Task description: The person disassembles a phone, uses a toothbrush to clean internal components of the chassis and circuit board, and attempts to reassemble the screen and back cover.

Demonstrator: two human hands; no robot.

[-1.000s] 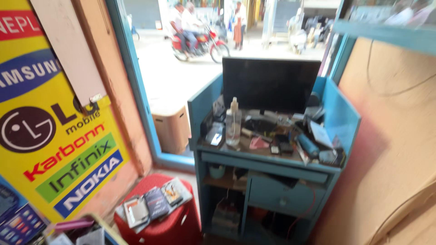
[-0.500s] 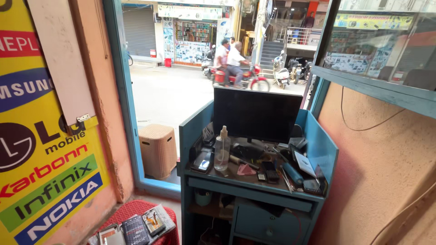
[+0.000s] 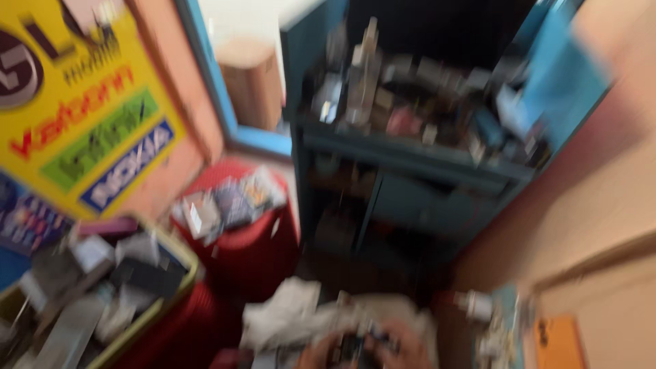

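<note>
Heavy motion blur smears the whole head view, so edges on the blue desk (image 3: 410, 157) and the yellow poster (image 3: 89, 123) run into streaks and nothing is in sharp focus. Daylight floods in from the doorway at the top, blown out to near white, while the floor under the desk lies in deep shadow. The hands at the bottom edge are dim and soft.

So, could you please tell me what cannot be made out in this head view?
- Hands: cut by the bottom edge, blurred; left and right inseparable.
- Dark object in them: kind unreadable through motion blur.
- Clutter on the blue desk: smeared, items unidentifiable.
</note>
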